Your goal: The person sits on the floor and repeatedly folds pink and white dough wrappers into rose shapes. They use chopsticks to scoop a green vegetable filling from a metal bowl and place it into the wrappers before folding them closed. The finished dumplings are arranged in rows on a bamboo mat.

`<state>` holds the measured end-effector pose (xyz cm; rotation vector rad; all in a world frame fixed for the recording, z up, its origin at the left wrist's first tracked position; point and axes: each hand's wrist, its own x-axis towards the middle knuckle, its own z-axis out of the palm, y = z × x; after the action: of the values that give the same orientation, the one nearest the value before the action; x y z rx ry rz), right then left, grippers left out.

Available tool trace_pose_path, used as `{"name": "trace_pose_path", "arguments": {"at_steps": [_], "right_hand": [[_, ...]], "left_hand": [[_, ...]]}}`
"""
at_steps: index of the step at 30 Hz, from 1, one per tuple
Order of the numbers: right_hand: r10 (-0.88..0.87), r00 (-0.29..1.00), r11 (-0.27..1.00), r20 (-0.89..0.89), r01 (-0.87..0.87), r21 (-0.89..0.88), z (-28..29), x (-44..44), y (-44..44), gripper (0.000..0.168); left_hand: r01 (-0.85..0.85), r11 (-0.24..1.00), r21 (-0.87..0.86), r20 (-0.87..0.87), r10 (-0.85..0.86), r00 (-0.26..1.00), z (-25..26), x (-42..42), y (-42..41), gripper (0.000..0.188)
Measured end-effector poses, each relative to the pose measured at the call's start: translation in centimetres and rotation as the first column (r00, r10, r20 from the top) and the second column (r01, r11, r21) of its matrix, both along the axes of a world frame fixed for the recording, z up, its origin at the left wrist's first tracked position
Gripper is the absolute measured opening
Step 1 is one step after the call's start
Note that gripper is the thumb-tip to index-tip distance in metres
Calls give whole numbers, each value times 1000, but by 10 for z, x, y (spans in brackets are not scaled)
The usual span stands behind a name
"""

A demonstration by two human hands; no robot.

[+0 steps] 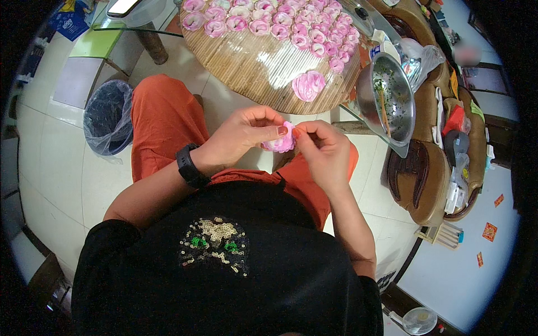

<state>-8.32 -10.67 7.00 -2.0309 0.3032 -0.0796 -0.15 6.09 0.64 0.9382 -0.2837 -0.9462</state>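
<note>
Between the fingertips of both hands is a pink-and-white marbled dough piece (279,142), held above my lap. My left hand (256,128), with a black watch on its wrist, grips its upper left side. Thumb and fingers of my right hand (321,143) pinch its right edge. Just beyond, a round slatted board (239,63) carries many rows of pink-and-white flower-shaped dumplings (259,27) at its far side. A few overlapping pink dough rounds (309,85) lie near the board's close right edge. The filling inside the held piece, if any, is hidden.
Right of the board, a steel bowl (403,117) holds chopped green filling and chopsticks (383,109), over the glass table's corner. A lined waste bin (108,117) stands on the floor at left. A phone (122,7) rests on a plastic tub. A brown sofa (416,185) is at right.
</note>
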Motion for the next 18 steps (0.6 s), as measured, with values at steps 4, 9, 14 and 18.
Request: {"name": "trace_pose_path", "arguments": {"at_steps": [4, 9, 14, 18], "right_hand": [[-42, 974, 899, -225, 135, 417, 7, 7, -14, 10], [88, 957, 905, -276, 39, 423, -1, 8, -20, 12], [128, 980, 966, -151, -89, 243, -10, 3, -14, 13], [73, 966, 923, -250, 29, 383, -2, 5, -13, 14]], "left_hand": [[20, 1000, 5, -59, -20, 998, 0, 1, 1, 14], [86, 995, -44, -27, -88, 996, -4, 1, 1, 14], [147, 989, -3, -127, -146, 981, -2, 0, 3, 14], [196, 981, -9, -165, -195, 967, -4, 2, 6, 14]]}}
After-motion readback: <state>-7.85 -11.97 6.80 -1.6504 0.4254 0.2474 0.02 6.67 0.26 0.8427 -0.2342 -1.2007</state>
